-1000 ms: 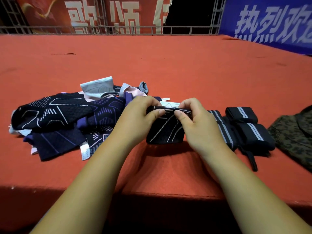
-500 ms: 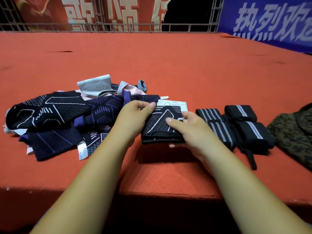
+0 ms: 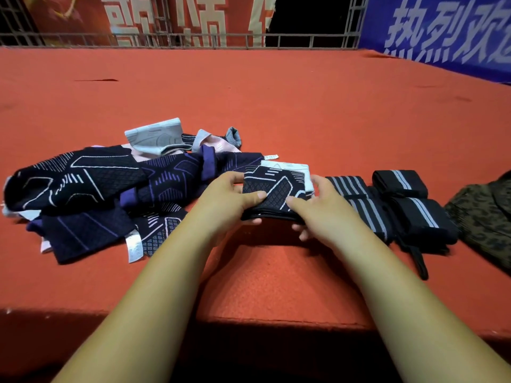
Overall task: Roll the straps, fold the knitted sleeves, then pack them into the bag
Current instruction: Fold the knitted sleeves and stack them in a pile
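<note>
Red carpet point(image 3: 276, 106) is covering a broad platform and stretching to the far side, where a metal railing point(image 3: 193, 41) is running along its edge. Behind the railing, a red banner point(image 3: 83, 20) with pale characters is hanging on the left. A blue banner point(image 3: 442, 34) with white characters is slanting down the far right. A dark gap point(image 3: 312, 17) is showing between them. The platform's near edge is dropping into shadow.

This looks like an event stage or sports venue: a broad red carpeted platform point(image 3: 276, 100), with a grey metal truss railing point(image 3: 193, 41) along its far edge. Behind the platform hang a red banner with large white Chinese characters point(image 3: 193, 20) and a blue banner with white characters point(image 3: 442, 31).
</note>
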